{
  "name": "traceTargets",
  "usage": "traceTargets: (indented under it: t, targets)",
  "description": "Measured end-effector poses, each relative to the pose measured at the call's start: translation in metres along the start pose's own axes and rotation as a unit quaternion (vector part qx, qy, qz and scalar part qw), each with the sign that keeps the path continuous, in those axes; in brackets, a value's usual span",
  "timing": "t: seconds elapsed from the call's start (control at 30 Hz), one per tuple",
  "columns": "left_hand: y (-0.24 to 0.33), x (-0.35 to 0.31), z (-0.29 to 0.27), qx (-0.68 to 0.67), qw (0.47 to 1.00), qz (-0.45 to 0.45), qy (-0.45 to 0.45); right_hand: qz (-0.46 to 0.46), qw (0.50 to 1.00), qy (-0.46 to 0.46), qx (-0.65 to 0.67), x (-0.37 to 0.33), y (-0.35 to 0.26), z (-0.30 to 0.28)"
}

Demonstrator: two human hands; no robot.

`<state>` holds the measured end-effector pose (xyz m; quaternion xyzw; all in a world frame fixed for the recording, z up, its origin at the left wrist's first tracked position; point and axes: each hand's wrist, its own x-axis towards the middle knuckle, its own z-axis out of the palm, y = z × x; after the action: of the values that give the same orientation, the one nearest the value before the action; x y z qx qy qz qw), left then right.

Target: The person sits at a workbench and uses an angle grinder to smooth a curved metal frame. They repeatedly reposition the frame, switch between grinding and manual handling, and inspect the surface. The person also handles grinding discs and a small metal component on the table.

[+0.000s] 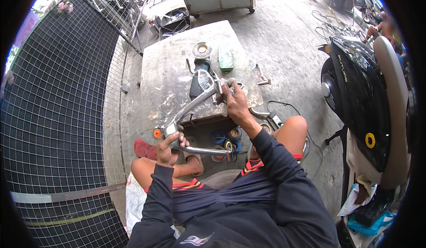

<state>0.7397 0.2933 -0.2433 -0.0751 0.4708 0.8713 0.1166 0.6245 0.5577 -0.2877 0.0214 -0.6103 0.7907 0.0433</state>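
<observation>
L grip (pixel 167 150) clamped on metal frame (pixel 191 107) — R grip (pixel 236 102) likewise, at far end, abv board (pixel 159 79)

"First entry?"

"My left hand (pixel 169 148): bare, held close in, thumb and fingertips curled toward each other in a firm grip. Left forearm (pixel 157 188): dark sleeve down to the wrist, pointing mostly ahead."

"Second entry?"

"My right hand (pixel 237 102): bare, farther out than the left, back turned up, fingers bent and closed, some smudged dark. Right forearm (pixel 280 158): dark sleeve, wrist exposed, slanting forward and inward."

"Further items?"

"Right elbow, one: bent, set out to my side."
</observation>
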Motion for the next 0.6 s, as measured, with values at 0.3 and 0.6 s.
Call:
traceTargets:
  t: [0.3,0.6]
  targets:
    - [-0.003,0.003,-0.022,-0.017,0.998,-0.006,-0.062,-0.05,0.968,0.018,-0.246,0.004,-0.011,-0.006]
    - [-0.006,-0.002,-0.028,-0.045,0.997,-0.023,-0.064,0.075,0.968,0.083,-0.226,0.037,0.001,-0.033]
